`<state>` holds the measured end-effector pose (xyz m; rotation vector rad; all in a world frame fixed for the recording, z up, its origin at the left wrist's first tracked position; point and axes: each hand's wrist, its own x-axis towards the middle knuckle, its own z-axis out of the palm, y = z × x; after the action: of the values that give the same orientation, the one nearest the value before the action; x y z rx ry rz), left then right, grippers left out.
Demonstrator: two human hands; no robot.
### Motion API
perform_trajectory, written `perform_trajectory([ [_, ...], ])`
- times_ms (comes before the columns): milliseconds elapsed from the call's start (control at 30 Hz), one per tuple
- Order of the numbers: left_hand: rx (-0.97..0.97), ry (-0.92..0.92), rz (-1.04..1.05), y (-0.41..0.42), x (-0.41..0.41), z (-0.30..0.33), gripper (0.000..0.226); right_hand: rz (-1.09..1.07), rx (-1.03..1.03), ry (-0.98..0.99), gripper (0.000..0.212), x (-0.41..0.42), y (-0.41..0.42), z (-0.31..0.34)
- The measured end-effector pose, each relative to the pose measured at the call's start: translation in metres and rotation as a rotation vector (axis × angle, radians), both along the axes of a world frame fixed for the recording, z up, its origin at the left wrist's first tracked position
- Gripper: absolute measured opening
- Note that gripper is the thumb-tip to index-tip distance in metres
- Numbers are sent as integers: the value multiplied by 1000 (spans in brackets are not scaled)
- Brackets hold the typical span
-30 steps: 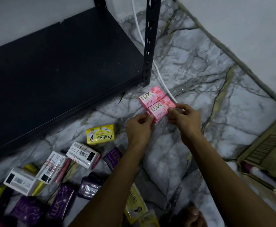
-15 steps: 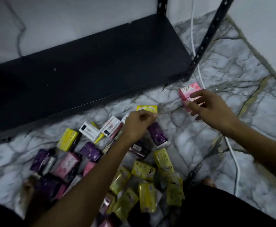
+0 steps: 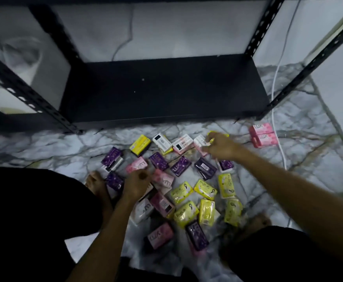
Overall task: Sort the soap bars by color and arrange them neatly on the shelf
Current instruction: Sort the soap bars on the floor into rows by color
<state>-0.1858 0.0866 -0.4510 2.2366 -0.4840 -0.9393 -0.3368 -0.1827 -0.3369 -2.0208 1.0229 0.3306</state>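
Note:
Several soap bars in pink, purple and yellow wrappers lie scattered on the marble floor in front of the black shelf (image 3: 162,88), whose bottom board is bare. Two pink Lux bars (image 3: 263,135) sit side by side by the shelf's right front post. My left hand (image 3: 136,184) is down in the pile with its fingers curled on a pink soap bar (image 3: 164,179). My right hand (image 3: 220,147) reaches over the far row and pinches a barcode-side-up bar (image 3: 199,141), just in front of a yellow bar (image 3: 212,134).
A white cable (image 3: 276,110) runs down the wall and across the floor right of the shelf. My knees and bare feet (image 3: 94,182) flank the pile. Slotted shelf posts (image 3: 24,92) stand at the corners.
My right hand let go of the two pink Lux bars and moved left to the far row. My left hand left the yellow bar and dropped onto a pink bar. The view swung left.

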Motion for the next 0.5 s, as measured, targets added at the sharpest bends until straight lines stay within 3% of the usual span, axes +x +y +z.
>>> perform_trajectory([
  [167,75,-119,59,23,-8,-6,19,-51,112,-47,23,14,120,-100],
  [233,74,-171,79,26,-3,-2,19,-40,37,-43,21,12,152,-122],
  [367,40,-245,96,22,18,-1,15,-87,-160,-117,11,13,175,-124],
  [500,32,-325,62,15,42,-18,15,-154,-186,-162,15,23,165,-122],
])
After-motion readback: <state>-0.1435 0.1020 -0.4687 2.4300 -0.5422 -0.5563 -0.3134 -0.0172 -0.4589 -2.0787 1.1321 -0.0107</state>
